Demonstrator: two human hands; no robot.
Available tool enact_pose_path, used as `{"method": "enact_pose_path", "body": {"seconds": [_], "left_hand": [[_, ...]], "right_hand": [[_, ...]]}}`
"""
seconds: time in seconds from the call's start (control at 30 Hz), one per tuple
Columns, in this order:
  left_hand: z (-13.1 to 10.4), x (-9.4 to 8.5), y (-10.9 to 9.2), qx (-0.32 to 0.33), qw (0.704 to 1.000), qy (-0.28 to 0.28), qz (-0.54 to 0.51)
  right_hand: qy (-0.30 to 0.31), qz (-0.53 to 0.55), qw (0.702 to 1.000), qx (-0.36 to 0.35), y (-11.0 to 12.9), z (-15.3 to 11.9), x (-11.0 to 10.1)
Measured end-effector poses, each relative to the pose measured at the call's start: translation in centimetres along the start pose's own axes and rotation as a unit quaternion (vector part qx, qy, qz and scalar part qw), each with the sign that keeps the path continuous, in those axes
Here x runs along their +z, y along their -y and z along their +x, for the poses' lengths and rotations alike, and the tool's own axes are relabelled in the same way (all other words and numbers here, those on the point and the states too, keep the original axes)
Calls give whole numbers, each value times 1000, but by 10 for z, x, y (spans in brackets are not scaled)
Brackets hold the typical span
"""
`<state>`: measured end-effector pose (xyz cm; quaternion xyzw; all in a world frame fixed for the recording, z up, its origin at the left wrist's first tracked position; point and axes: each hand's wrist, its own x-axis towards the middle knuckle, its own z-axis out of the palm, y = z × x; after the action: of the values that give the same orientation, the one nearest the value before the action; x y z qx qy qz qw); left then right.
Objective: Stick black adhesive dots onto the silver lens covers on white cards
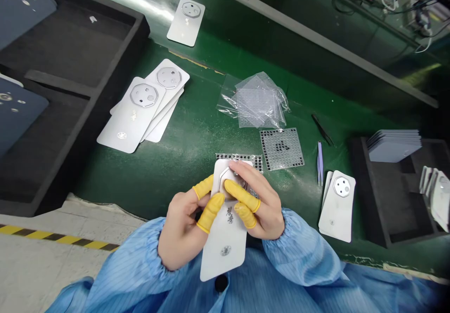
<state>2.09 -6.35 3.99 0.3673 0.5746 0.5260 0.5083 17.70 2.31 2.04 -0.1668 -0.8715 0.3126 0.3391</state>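
Note:
A white phone back cover with a polygonal camera ring is held tilted in front of my body. My left hand grips its left edge, with yellow finger cots on the thumb and index finger. My right hand, also in yellow finger cots, presses its fingers on the camera ring area and hides most of it. Just beyond the cover lies a sheet with small black dots, partly covered by it. A second clear sheet with black dots lies to the right.
Left on the green bench are stacked back covers, with one cover farther back. Clear plastic bags, black tweezers and lilac tweezers lie beyond my hands. More covers and black trays stand right; a large black tray stands left.

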Motion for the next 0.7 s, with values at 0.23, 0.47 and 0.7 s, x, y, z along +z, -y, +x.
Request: {"method": "enact_pose_path", "body": {"seconds": [0.23,0.47,0.7], "left_hand": [[10,2,1,-68,991,9,-114],[13,2,4,-3,998,-38,-50],[16,0,3,78,991,-78,78]], "right_hand": [[-179,76,965,174,-2,-5,11],[-191,210,937,204,8,-3,17],[-201,187,943,187,10,-7,18]]}}
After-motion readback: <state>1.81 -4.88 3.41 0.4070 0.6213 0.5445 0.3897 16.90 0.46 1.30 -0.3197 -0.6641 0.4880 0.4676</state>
